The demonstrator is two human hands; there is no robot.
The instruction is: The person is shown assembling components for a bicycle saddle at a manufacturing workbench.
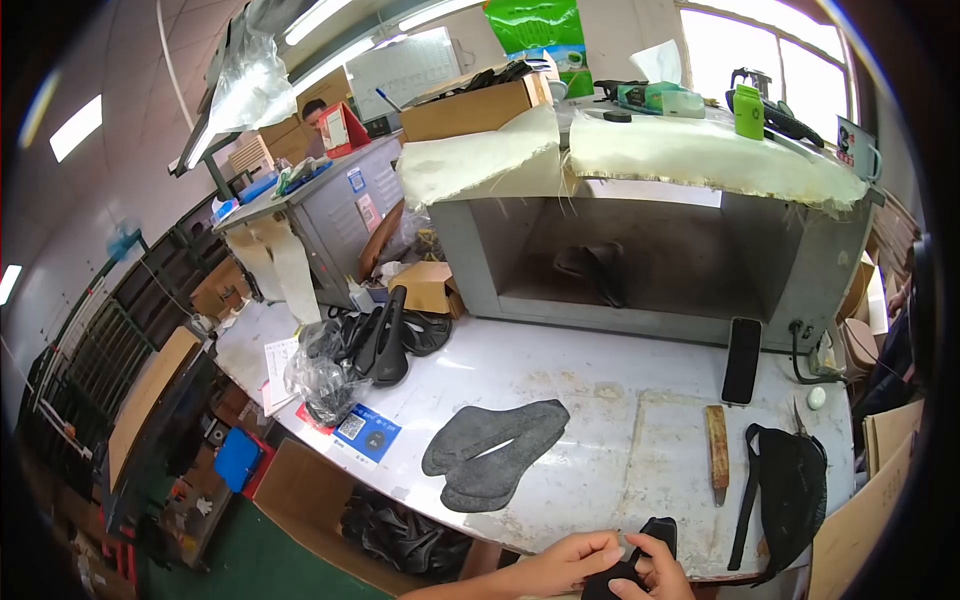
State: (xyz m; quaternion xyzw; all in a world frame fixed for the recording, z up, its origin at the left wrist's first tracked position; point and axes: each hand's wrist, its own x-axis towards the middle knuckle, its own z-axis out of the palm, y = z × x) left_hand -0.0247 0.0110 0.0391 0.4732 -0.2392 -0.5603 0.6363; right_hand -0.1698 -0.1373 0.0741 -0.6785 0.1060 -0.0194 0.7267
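Note:
At the table's near edge, my left hand (572, 562) and my right hand (655, 572) are close together, both closed on a black bicycle saddle (660, 535). Fingers and the lower picture edge hide much of that saddle. The left fingertips pinch toward the right thumb and forefinger; whatever thin edge lies between them is too small to make out. Beyond my hands, slightly left, a grey felt-like saddle pad (500, 455) with a long central slit lies flat on the white table (600, 455).
A grey metal box with an open front (480, 250) stands behind, a dark piece (595, 270) inside. To the right lie a phone (742, 360), a wooden-handled tool (717, 450) and a black pouch (785, 500). Black saddles (385, 345) sit left; below is a carton (300, 495).

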